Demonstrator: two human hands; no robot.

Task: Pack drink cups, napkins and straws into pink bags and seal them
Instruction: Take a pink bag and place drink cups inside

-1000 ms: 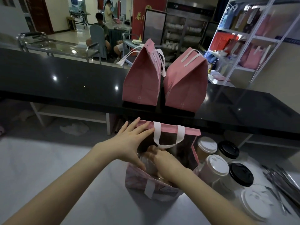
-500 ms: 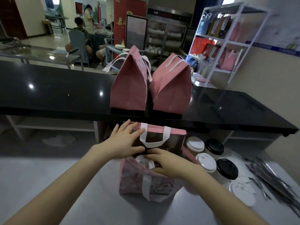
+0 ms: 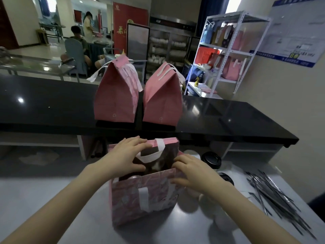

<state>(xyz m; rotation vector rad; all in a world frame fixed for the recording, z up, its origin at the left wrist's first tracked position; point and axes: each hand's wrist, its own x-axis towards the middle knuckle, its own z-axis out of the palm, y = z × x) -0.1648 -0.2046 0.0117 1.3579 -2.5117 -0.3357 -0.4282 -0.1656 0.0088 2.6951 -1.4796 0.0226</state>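
Observation:
An open pink bag (image 3: 140,196) with white handles stands on the grey table in front of me. Cup lids show dimly inside it. My left hand (image 3: 125,156) rests on the bag's far left rim, fingers spread over the edge. My right hand (image 3: 191,170) grips the near right corner of the rim. Two closed pink bags (image 3: 115,95) (image 3: 162,97) stand side by side on the black counter behind. Lidded drink cups (image 3: 211,159) stand to the right of the open bag, partly hidden by my right arm. A pile of wrapped straws (image 3: 274,196) lies at the right.
The black counter (image 3: 237,120) runs across behind the table. A white metal shelf (image 3: 226,55) with more bags stands at the back right. People sit at a table far back left.
My right hand has come out of the bag and now holds its near right rim. The bag stands more upright. My view has risen and shifted.

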